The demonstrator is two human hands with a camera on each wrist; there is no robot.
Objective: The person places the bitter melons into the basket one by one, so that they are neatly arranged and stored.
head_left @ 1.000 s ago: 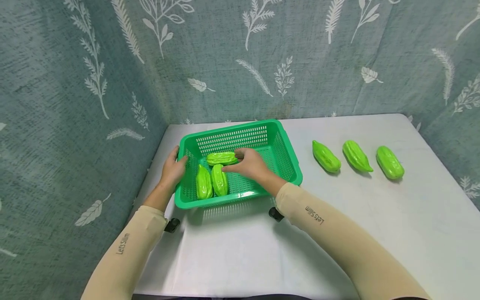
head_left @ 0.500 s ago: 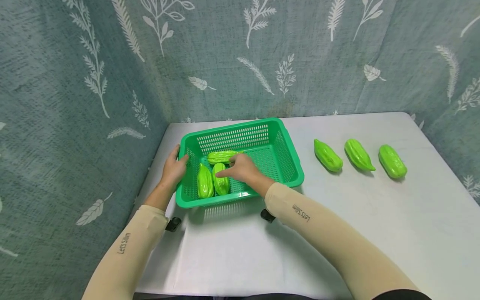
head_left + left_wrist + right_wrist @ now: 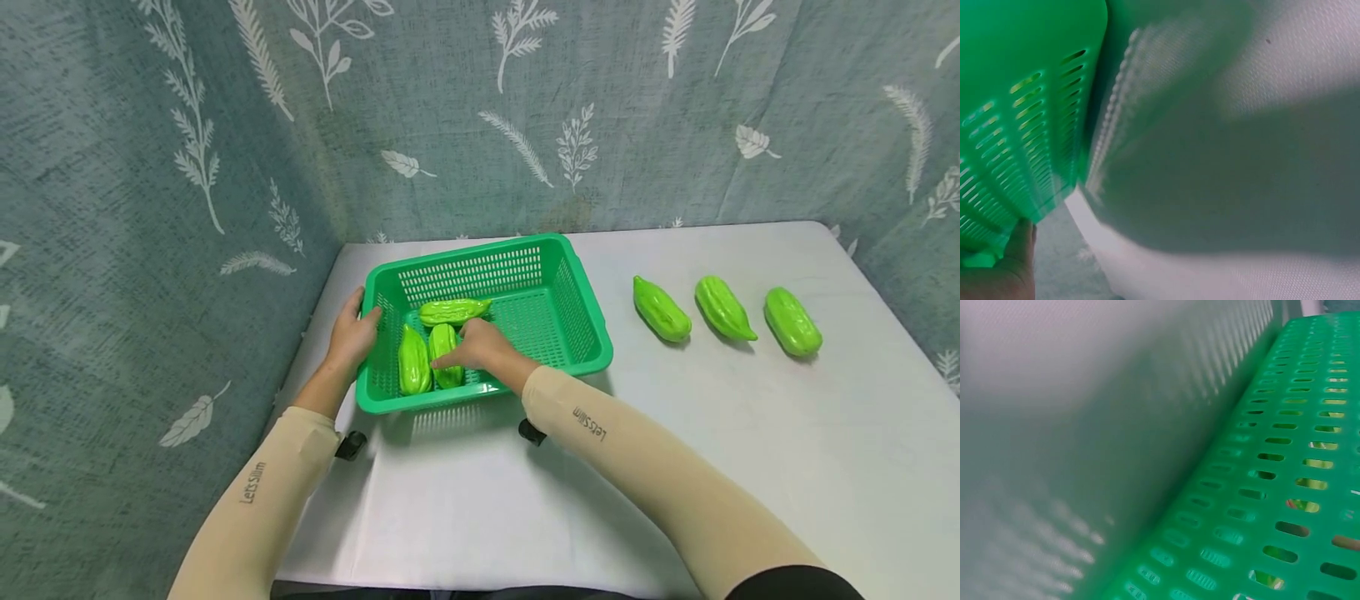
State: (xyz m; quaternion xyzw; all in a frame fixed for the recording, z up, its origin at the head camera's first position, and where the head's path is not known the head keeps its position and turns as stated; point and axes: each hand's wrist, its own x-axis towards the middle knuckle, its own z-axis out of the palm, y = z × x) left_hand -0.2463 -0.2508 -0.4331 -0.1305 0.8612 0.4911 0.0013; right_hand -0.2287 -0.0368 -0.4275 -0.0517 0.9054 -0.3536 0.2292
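A green plastic basket with slotted walls sits on the table, holding three glossy light-green bitter gourds. My left hand grips the basket's left rim, thumb inside; in the left wrist view part of that hand shows by the slotted wall. My right hand reaches over the near side and holds the middle bitter gourd, its thumb lying across it. Beside that one lies the left bitter gourd. Behind them, the far bitter gourd lies crosswise. The right wrist view shows mostly the basket's outer wall, hiding the fingers.
To the right of the basket, a row of three more bitter gourds lies on the white-covered table: one nearest the basket, a middle one and a right one. Leaf-patterned cloth hangs behind and at left.
My right hand has left the far bitter gourd's right end and come nearer, down to the middle one. The left hand has stayed on the basket rim.
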